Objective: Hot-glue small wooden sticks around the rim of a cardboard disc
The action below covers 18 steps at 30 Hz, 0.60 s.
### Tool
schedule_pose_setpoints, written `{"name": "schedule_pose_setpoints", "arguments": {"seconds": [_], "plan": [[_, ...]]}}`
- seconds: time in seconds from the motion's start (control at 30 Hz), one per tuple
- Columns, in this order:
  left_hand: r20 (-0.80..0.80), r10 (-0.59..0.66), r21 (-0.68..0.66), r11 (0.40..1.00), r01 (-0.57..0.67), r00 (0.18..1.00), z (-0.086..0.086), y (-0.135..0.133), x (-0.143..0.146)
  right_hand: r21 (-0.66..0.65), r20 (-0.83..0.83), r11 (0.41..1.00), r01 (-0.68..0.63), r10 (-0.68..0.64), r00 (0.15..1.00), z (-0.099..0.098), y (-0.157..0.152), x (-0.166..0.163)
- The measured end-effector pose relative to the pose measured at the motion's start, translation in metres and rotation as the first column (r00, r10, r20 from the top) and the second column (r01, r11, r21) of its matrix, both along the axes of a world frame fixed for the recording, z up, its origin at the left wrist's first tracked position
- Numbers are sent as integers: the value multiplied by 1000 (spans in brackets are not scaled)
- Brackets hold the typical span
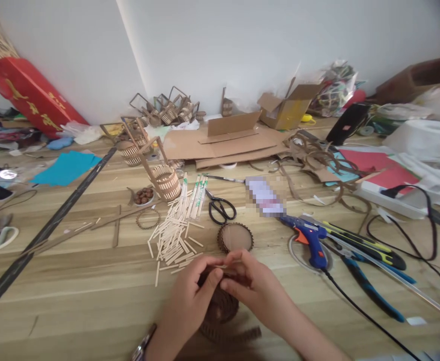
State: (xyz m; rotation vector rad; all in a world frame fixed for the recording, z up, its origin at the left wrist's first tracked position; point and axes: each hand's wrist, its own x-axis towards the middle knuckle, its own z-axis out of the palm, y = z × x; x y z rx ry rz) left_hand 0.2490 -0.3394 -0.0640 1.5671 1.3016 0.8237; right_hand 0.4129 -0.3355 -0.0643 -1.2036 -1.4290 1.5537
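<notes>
Both my hands meet low in the middle, fingertips pinched together. My left hand (201, 288) is closed on part of a dark brown ridged strip (223, 303), which lies coiled beneath the hands with its loose end trailing right. Closed as well, my right hand (252, 286) pinches at the strip's upper part, where the fingers hide most of it. Just beyond the fingertips is a round cardboard disc with a brown ridged rim (236, 237). Short pale wooden sticks (175, 240) are scattered to the left of it. Black-handled scissors (222, 209) lie behind the disc.
A blue glue gun (313, 240) rests on a tape roll at right, beside pliers (374, 291) and a cutter. Small wooden-slat baskets (163, 180) stand at back left, near a dish of brown beads (144, 196). Flat cardboard (223, 143) and curled brown strips (325, 165) lie behind.
</notes>
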Motion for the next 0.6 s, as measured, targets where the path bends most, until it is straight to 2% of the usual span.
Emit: {"name": "schedule_pose_setpoints", "arguments": {"seconds": [0.07, 0.13, 0.17, 0.23, 0.27, 0.3, 0.37, 0.47, 0.6], "plan": [[8, 60, -25, 998, -60, 998, -4, 4, 2, 3, 116, 997, 74, -73, 990, -1, 2, 15], [36, 137, -72, 988, -134, 990, -11, 5, 1, 139, 310, 969, 203, -237, 921, -1, 2, 42], [61, 176, -96, 981, -170, 982, -14, 5, 0, 235, 437, 934, 269, -349, 829, -2, 2, 58], [118, 244, -126, 965, -229, 963, -19, 5, -2, 443, 631, 815, 372, -579, 517, -6, 0, 92], [146, 268, -133, 959, -250, 952, -20, 5, -3, 500, 690, 786, 364, -616, 381, -9, 0, 106], [169, 285, -139, 955, -263, 944, -22, 4, -3, 535, 722, 768, 351, -632, 282, -14, 0, 119], [197, 300, -148, 950, -274, 933, -23, 2, -3, 533, 754, 754, 384, -629, 187, -24, 3, 134], [211, 303, -161, 948, -273, 929, -22, 1, -1, 499, 767, 728, 470, -623, 151, -34, 13, 142], [214, 330, -195, 937, -290, 919, -24, 1, 1, 382, 800, 781, 493, -547, 247, -30, 27, 152]]}}
